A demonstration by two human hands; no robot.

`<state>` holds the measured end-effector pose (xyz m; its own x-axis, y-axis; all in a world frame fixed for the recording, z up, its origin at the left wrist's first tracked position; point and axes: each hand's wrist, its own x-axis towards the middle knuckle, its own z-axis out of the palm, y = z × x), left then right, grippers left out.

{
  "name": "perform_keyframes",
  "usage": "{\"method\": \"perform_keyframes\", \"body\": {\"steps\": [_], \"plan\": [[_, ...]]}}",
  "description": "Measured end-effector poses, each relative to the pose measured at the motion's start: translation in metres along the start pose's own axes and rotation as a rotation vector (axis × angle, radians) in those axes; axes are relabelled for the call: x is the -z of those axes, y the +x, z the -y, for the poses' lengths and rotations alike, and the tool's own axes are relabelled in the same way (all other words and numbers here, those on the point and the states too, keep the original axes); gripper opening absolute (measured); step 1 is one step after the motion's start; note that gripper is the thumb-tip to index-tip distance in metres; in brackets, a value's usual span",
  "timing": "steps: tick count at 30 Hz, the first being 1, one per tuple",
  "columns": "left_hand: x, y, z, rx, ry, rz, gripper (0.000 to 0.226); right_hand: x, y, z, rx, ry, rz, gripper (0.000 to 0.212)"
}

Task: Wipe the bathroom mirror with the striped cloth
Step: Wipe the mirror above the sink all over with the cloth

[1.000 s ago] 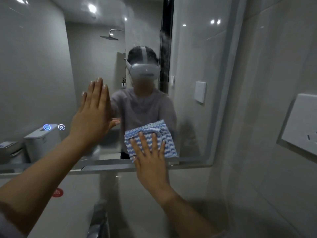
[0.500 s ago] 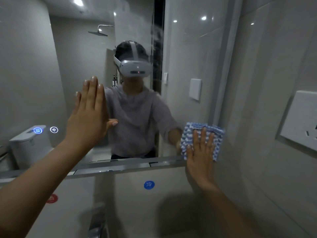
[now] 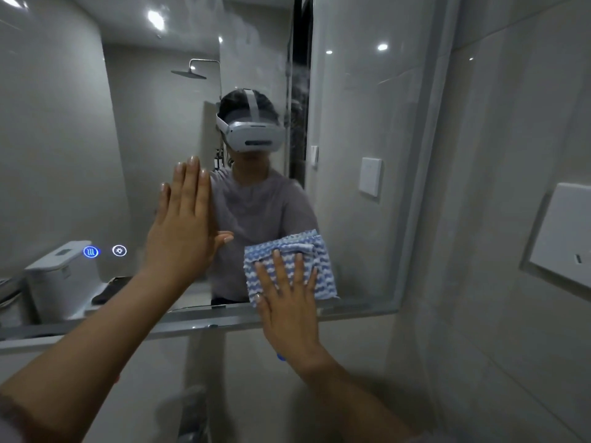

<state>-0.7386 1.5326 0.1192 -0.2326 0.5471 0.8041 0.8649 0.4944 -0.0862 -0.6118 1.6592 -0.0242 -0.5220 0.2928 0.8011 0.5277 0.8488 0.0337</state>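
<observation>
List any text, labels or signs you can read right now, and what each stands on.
No words or numbers can be read.
Mirror: lit blue icon, three wavy lines in a ring.
Mirror: lit white icon, a sun-like sign in a ring.
Blue mark beside the wrist of the right hand: mostly hidden, unreadable.

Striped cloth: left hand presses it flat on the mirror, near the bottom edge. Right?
Wrong hand. The head view shows the right hand pressing the striped cloth flat on the mirror, near the bottom edge. The left hand is open, apart from the cloth.
</observation>
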Motion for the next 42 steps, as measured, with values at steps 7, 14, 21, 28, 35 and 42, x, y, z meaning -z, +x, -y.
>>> {"method": "perform_keyframes", "body": {"steps": [7, 14, 21, 28, 35, 42], "plan": [[0.001, 0.0, 0.001, -0.002, -0.001, 0.003, 0.104, 0.01, -0.012, -0.067, -0.006, -0.007, 0.059, 0.053], [-0.003, 0.0, 0.003, 0.007, 0.017, 0.0, 0.107, 0.059, 0.051, -0.126, -0.399, 0.08, -0.095, 0.061], [-0.003, 0.001, 0.001, 0.012, 0.019, -0.011, 0.109, 0.077, 0.096, -0.091, -0.553, 0.12, -0.226, 0.064], [-0.003, 0.0, 0.0, 0.01, 0.012, -0.013, 0.108, 0.059, 0.089, -0.021, 0.015, -0.015, -0.12, 0.057], [-0.004, 0.002, 0.004, 0.006, 0.004, -0.005, 0.109, 0.083, 0.102, -0.085, -0.03, -0.038, -0.121, 0.055], [-0.004, 0.001, 0.002, -0.007, 0.013, -0.048, 0.114, 0.118, 0.126, -0.129, -0.393, 0.046, -0.196, 0.06]]}}
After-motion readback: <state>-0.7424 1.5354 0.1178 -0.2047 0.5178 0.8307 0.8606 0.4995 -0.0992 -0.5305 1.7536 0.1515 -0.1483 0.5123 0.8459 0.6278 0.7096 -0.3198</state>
